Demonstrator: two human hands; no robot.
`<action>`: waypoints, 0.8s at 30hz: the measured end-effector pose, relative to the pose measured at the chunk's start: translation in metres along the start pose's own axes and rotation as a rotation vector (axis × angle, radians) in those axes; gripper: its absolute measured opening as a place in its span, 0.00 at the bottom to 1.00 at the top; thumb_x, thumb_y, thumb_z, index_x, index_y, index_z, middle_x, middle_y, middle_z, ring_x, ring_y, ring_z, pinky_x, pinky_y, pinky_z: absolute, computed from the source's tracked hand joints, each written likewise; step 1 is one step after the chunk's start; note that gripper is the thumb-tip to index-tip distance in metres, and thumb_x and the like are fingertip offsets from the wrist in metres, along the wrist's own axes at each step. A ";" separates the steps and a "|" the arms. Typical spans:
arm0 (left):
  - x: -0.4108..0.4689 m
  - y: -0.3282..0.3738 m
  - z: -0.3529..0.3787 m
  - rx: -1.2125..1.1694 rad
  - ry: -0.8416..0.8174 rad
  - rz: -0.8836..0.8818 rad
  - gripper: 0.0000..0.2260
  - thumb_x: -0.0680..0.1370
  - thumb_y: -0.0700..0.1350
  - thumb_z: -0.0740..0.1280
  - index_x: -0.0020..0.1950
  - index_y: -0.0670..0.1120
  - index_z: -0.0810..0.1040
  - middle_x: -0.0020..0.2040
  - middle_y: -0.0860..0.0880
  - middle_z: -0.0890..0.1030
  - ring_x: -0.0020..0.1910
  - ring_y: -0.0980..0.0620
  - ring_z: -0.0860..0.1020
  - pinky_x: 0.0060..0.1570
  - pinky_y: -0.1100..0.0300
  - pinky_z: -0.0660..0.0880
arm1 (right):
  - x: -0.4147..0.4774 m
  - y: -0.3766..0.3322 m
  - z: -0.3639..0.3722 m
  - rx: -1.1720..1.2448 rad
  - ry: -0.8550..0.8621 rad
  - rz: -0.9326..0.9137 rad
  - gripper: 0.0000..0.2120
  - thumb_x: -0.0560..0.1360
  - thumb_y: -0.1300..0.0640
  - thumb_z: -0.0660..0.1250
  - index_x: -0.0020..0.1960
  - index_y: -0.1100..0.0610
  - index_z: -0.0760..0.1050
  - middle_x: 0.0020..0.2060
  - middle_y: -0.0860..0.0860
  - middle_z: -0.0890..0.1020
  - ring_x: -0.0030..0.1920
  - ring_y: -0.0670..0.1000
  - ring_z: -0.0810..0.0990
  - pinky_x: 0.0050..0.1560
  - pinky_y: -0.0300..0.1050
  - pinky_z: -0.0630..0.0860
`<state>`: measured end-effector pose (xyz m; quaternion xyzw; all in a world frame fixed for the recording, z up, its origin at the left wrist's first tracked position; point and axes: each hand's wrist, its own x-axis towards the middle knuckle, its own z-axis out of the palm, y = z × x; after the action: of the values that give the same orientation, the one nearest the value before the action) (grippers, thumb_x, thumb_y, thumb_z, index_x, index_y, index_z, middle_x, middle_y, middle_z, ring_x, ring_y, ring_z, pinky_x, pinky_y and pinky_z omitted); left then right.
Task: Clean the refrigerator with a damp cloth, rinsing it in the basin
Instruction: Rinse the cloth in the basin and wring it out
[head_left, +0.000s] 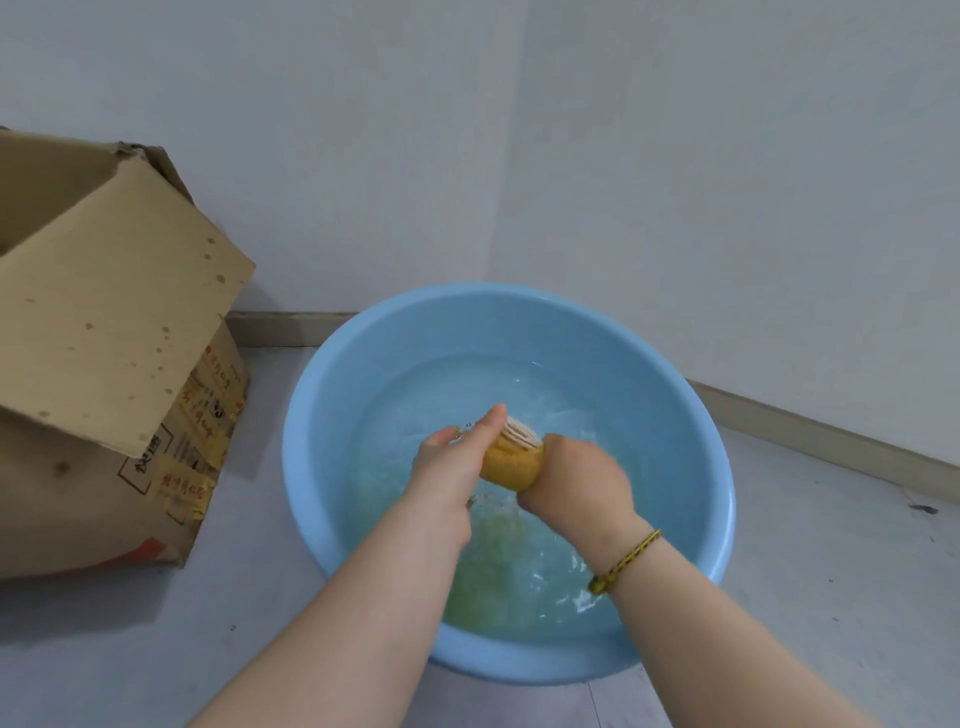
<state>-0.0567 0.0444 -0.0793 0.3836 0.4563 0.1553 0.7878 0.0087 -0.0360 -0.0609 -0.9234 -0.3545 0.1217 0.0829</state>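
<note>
A yellow cloth (511, 465), rolled into a tight bundle with a pale striped end, is held above the water in a light blue basin (332, 415) on the floor. My left hand (449, 470) grips the cloth's left end. My right hand (574, 486), with a braided yellow bracelet on its wrist, grips the right end. Both hands are over the middle of the basin. The water is rippled and tinted yellowish near my forearms. The refrigerator is not in view.
An open, stained cardboard box (119, 364) stands on the floor left of the basin, its flap hanging toward it. White walls meet in a corner behind the basin. Grey floor (831, 597) extends to the right and front.
</note>
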 end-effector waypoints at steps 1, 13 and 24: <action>-0.004 0.000 0.003 0.000 -0.005 -0.002 0.39 0.62 0.61 0.73 0.68 0.46 0.67 0.63 0.46 0.75 0.60 0.46 0.74 0.55 0.56 0.68 | -0.001 0.001 0.007 -0.197 0.241 -0.096 0.13 0.60 0.60 0.72 0.35 0.55 0.67 0.33 0.52 0.79 0.36 0.55 0.80 0.33 0.39 0.65; -0.005 0.003 0.005 -0.310 -0.070 -0.045 0.09 0.73 0.38 0.66 0.35 0.48 0.73 0.32 0.49 0.74 0.30 0.51 0.74 0.28 0.63 0.72 | -0.012 -0.002 0.027 -0.048 0.726 -0.582 0.16 0.60 0.66 0.63 0.46 0.57 0.66 0.33 0.52 0.79 0.33 0.53 0.77 0.33 0.39 0.69; -0.018 0.011 0.016 0.004 -0.036 0.499 0.14 0.68 0.33 0.71 0.28 0.50 0.77 0.22 0.56 0.77 0.27 0.57 0.75 0.33 0.65 0.74 | -0.023 -0.022 0.009 0.689 0.004 0.005 0.07 0.67 0.63 0.67 0.38 0.54 0.70 0.30 0.49 0.77 0.33 0.51 0.77 0.36 0.43 0.74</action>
<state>-0.0517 0.0342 -0.0557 0.4888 0.3336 0.3371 0.7322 -0.0244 -0.0343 -0.0599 -0.8424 -0.2902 0.2325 0.3901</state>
